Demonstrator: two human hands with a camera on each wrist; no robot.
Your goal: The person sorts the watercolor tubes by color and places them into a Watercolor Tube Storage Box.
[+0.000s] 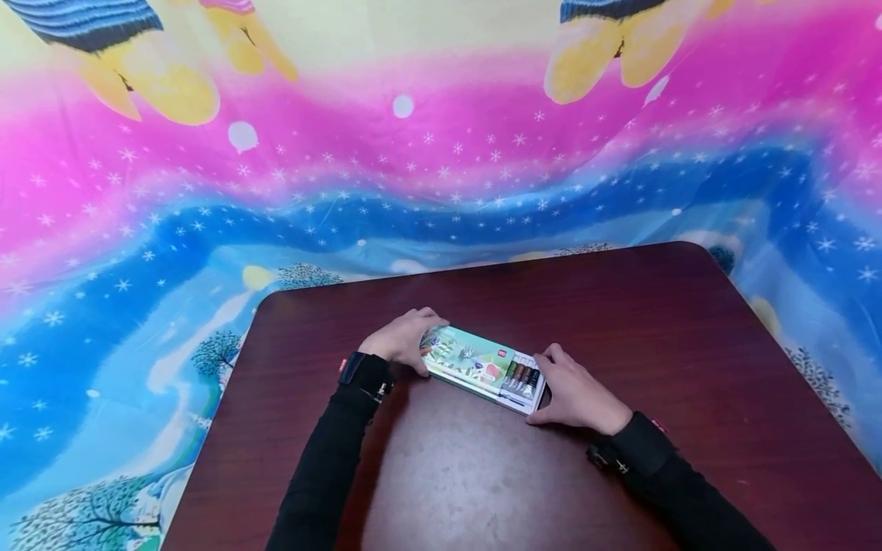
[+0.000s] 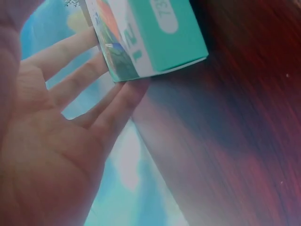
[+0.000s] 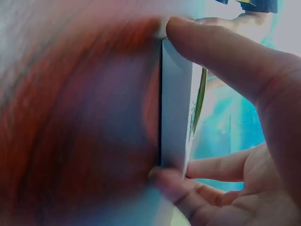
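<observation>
A flat, pale-green box of paint tubes (image 1: 472, 366) lies at a slant on the table between both hands. Leaf and flower prints cover most of its top, and several dark-capped tubes (image 1: 521, 376) show at the right end. My left hand (image 1: 406, 340) holds the left end, thumb on the near side and fingers on the far side. The left wrist view has the box's green end face (image 2: 176, 44) with fingers along its edge. At the right end, my right hand (image 1: 579, 392) spans the white end face (image 3: 176, 103) between thumb and fingertips.
The dark reddish-brown table (image 1: 620, 306) has rounded back corners and a glossy bright patch in front of the box. Behind and beside it hangs a colourful printed cloth (image 1: 413, 168). Black bands (image 1: 368, 373) circle both wrists over black sleeves.
</observation>
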